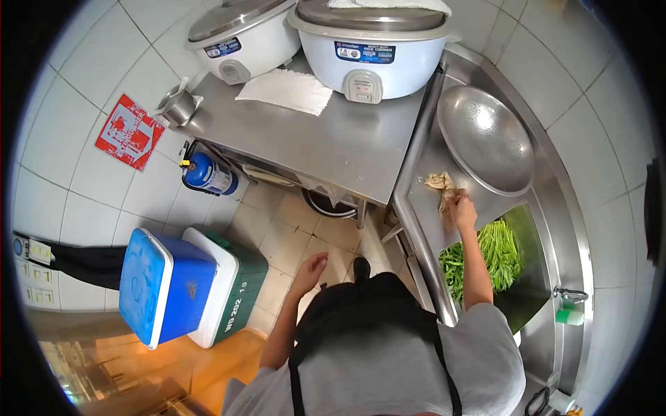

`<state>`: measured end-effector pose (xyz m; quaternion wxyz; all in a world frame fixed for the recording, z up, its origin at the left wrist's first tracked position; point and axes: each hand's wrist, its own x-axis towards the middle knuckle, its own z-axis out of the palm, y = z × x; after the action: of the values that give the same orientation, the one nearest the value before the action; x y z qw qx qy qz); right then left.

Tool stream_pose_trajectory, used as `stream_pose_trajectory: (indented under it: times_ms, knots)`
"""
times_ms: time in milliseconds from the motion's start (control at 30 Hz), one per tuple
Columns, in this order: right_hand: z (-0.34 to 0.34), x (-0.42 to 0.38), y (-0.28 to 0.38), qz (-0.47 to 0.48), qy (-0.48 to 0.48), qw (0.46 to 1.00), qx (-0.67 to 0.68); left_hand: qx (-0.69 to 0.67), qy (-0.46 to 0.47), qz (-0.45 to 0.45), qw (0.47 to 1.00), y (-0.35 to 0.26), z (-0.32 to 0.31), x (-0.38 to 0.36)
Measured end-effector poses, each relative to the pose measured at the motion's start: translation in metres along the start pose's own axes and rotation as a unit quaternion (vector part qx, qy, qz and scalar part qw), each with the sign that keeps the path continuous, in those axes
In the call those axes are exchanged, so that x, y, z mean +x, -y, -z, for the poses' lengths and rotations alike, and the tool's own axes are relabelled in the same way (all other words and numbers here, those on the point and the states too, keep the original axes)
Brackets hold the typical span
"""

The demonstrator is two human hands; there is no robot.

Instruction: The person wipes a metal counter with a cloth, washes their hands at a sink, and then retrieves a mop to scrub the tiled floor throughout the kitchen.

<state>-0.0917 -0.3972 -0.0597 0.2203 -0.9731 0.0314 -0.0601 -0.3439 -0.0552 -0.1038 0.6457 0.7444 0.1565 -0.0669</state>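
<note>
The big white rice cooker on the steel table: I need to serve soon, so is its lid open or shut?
Shut. The big white rice cooker has its grey metal lid seated flat on the rim, with a white cloth lying on top.

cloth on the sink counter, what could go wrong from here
1. The right hand presses the cloth close to the edge of the basin, where the green vegetables lie; grime or the cloth itself might drop onto them.
2. The big colander rests tilted just beyond the cloth; a wide wipe could knock it.
3. The left hand hangs free, so nothing steadies the lean.
</note>
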Motion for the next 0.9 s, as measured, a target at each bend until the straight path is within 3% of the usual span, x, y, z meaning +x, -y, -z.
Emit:
stream_pose_trajectory:
  times_ms: [167, 233, 367, 433, 467, 500, 533, 567, 600, 667, 700, 800, 833, 900]
  knots:
    - [0.05, 0.021, 0.053, 0.06, 0.009, 0.992, 0.115, 0.029, 0.015, 0.013, 0.999, -0.019, 0.011, 0.048]
    - [0.065, 0.031, 0.082, 0.123, -0.031, 0.97, 0.207, -0.054, 0.015, 0.029, 0.998, -0.019, 0.012, 0.067]
    - [0.037, 0.092, 0.126, 0.169, -0.089, 0.95, 0.246, -0.051, 0.09, 0.033, 0.994, -0.023, 0.011, 0.107]
    - [0.025, 0.112, 0.167, 0.096, -0.027, 0.926, 0.365, -0.056, 0.127, 0.021, 0.99, -0.008, 0.011, 0.131]
    - [0.008, 0.123, 0.168, 0.115, 0.057, 0.914, 0.384, -0.059, 0.153, 0.012, 0.986, -0.002, 0.014, 0.14]
    - [-0.006, 0.125, 0.164, 0.11, 0.053, 0.915, 0.385, -0.055, 0.158, 0.013, 0.986, 0.004, 0.018, 0.146]
    - [-0.016, 0.123, 0.164, 0.239, 0.041, 0.951, 0.192, -0.069, 0.175, 0.022, 0.982, 0.01, 0.021, 0.152]
    - [-0.028, 0.12, 0.162, 0.355, 0.028, 0.934, -0.014, -0.084, 0.192, 0.031, 0.977, 0.012, 0.028, 0.158]
    - [-0.045, 0.119, 0.152, 0.296, 0.119, 0.943, -0.093, -0.084, 0.193, 0.03, 0.977, 0.007, 0.039, 0.163]
    - [-0.062, 0.124, 0.165, 0.289, 0.112, 0.943, -0.121, -0.17, 0.281, 0.151, 0.932, -0.006, 0.058, 0.166]
    - [-0.071, 0.131, 0.173, 0.286, 0.102, 0.941, -0.147, -0.176, 0.28, 0.15, 0.932, -0.006, 0.063, 0.176]
    - [-0.094, 0.152, 0.219, 0.329, 0.13, 0.925, -0.137, -0.359, 0.4, 0.211, 0.816, 0.003, 0.07, 0.191]
    - [-0.101, 0.156, 0.234, 0.348, 0.148, 0.915, -0.14, -0.364, 0.404, 0.217, 0.811, 0.005, 0.071, 0.194]
    - [-0.11, 0.153, 0.263, 0.355, 0.168, 0.903, -0.174, -0.475, 0.472, 0.245, 0.701, 0.005, 0.069, 0.202]
